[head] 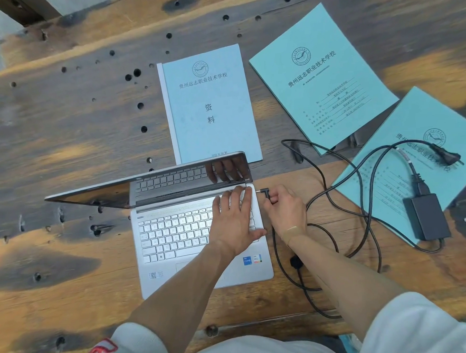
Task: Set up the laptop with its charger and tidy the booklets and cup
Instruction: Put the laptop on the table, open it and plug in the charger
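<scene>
A silver laptop (175, 232) lies open on the wooden table, its dark screen leaning far back. My left hand (232, 221) rests flat on the keyboard's right side, fingers spread up to the hinge. My right hand (284, 211) pinches the black charger plug (266, 193), whose tip sits a short gap from the laptop's right edge. Its cable loops right to the black power brick (428, 215), which lies on a teal booklet (403, 185). The wall plug (447, 156) lies loose on that booklet. A pale blue booklet (210, 102) lies behind the screen, another teal booklet (321, 79) to its right. No cup is in view.
The table (64, 130) is rough dark-and-tan wood with many small holes. Cable loops (335, 225) spread across the table between the laptop and the right booklet, and run under my right forearm. My white sleeves fill the bottom edge.
</scene>
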